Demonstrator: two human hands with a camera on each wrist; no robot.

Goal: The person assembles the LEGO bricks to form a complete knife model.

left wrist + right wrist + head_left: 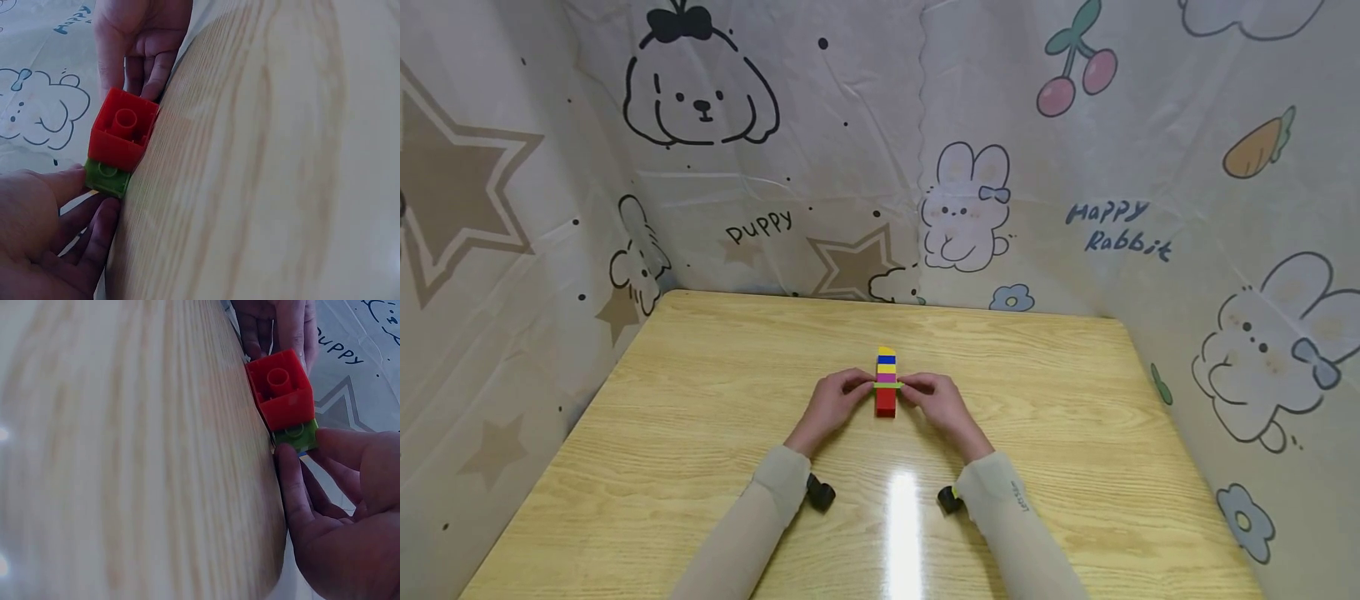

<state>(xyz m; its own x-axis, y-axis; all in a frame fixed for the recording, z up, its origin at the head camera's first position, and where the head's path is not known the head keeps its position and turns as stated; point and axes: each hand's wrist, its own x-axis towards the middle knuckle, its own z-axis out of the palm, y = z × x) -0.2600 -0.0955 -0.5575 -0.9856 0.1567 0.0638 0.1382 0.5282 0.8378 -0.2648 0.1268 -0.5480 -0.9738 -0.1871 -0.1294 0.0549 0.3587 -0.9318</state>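
Observation:
A row of joined toy building bricks lies on its side on the table, red end towards me. From near to far in the head view come a red brick (886, 403), a wider flat green brick (887, 386), a magenta brick (887, 377), a yellow one, a blue brick (887, 360) and a rounded yellow brick (886, 351). My left hand (835, 402) pinches the green brick's left end between thumb and fingers. Its right end is pinched by my right hand (942, 408). Both wrist views show the red brick's hollow underside (126, 119), with a round tube inside.
The wooden table (715, 350) has a bright light reflection (902, 533) between the forearms. A small black camera (822, 497) sits at the left wrist, another black camera (950, 499) at the right. Printed cloth (850, 167) hangs round the table's back and sides.

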